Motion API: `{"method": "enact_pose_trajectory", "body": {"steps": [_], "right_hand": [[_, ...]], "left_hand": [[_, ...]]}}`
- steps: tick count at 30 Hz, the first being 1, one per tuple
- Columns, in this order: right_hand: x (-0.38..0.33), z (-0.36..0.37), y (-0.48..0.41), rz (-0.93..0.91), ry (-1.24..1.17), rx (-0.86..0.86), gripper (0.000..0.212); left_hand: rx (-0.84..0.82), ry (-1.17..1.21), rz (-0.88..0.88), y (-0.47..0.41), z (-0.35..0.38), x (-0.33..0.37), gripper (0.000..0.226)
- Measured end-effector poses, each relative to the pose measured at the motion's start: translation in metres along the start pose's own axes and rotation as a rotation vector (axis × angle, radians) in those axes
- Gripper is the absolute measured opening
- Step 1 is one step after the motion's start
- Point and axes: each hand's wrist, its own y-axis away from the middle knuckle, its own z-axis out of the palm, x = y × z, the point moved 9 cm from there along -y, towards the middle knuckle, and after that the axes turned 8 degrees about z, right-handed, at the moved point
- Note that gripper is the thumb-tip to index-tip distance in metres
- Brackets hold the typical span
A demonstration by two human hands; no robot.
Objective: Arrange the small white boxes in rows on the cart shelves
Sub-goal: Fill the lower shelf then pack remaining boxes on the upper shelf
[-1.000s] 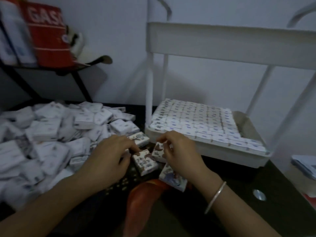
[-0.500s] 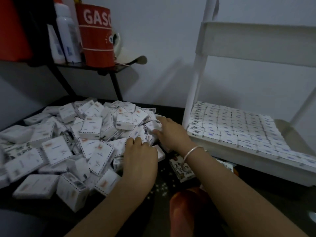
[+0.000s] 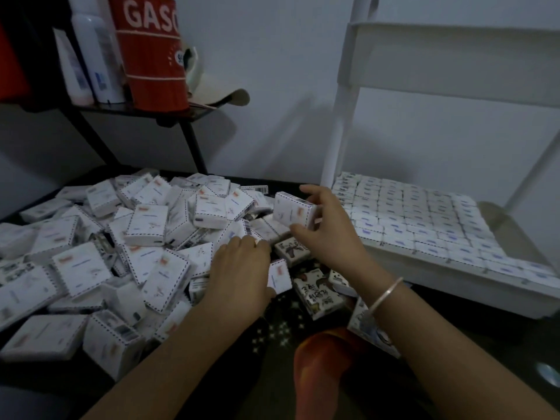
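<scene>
White card catches the dim light: a small white box (image 3: pixel 292 212) is held just above a loose pile of boxes (image 3: pixel 121 237), pinched between the thumb and fingers of the right hand (image 3: pixel 328 234), which wears a thin silver bangle (image 3: pixel 386 294). The left hand (image 3: pixel 242 274) lies palm down on the pile's near edge; whether it grips anything cannot be told. To the right, the white cart's lower shelf (image 3: pixel 454 281) holds neat rows of boxes (image 3: pixel 418 216). Behind the pile, a red tin (image 3: pixel 151 53) and white bottles (image 3: pixel 94 56) stand on a dark shelf (image 3: pixel 142 112).
</scene>
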Motion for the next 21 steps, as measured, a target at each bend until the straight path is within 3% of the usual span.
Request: {"method": "enact_pose_trajectory", "body": {"steps": [5, 10, 15, 21], "right_hand": [[0.013, -0.044, 0.029, 0.09, -0.138, -0.012, 0.045], [0.023, -0.102, 0.048, 0.065, -0.225, 0.072, 0.02], [0.045, -0.183, 0.067, 0.053, -0.037, 0.261, 0.024], [0.07, -0.286, 0.092, 0.148, 0.267, 0.495, 0.044]], "left_hand": [[0.066, 0.165, 0.011, -0.003, -0.009, 0.007, 0.042], [0.15, 0.63, -0.039, -0.012, -0.023, 0.023, 0.041], [0.032, 1.196, 0.051, -0.036, -0.019, 0.083, 0.043], [-0.119, 1.466, 0.037, -0.071, -0.009, 0.165, 0.023]]}}
